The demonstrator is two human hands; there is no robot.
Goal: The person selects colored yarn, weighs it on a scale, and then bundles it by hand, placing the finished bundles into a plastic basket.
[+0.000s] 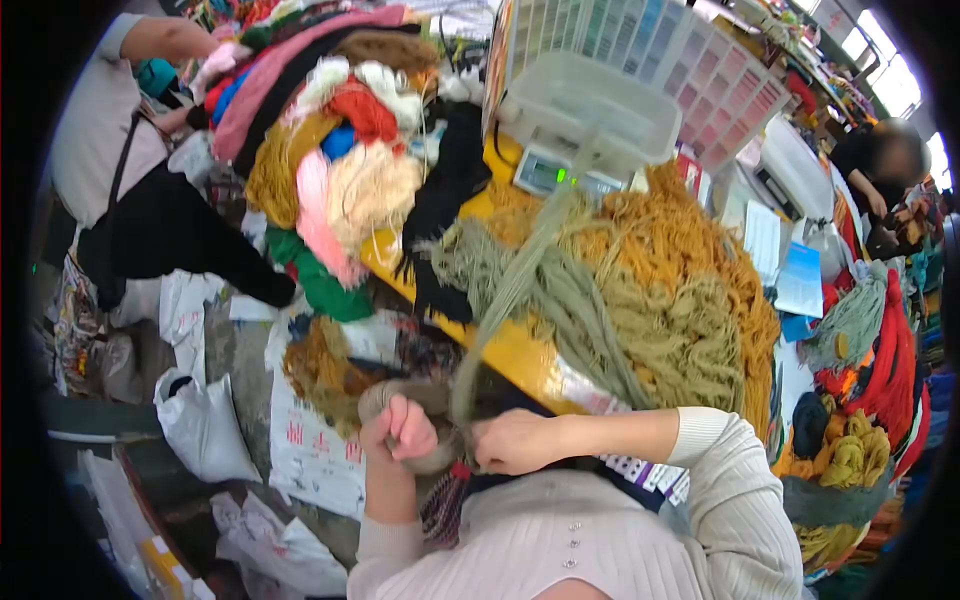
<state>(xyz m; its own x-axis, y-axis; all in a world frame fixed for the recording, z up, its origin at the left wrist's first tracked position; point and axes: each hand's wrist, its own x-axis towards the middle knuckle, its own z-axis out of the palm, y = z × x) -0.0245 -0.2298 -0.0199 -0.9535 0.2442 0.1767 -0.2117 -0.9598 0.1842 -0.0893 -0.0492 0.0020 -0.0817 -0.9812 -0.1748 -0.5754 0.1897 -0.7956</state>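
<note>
A long hank of grey-green yarn point(512, 290) stretches from the heap on the yellow table down to my body. My right hand point(515, 441) is closed on its lower end, in front of my waist. Beside it, my left hand point(405, 428) is curled into a fist, with grey-green yarn bunched around and behind it. What lies inside that fist is partly hidden. Just below the hands hangs a dark red patterned piece of cloth or cord point(445, 505). Olive yarn point(665, 325) and orange-brown yarn point(665, 225) are piled beyond my right forearm.
A clear plastic bin point(590, 105) rests on a digital scale point(560, 178), before a colour-sample board point(710, 95). Mixed yarns point(370, 190) lie at the left, near another person point(110, 150). White bags point(205, 425) are on the floor. Another person point(885, 190) is at far right.
</note>
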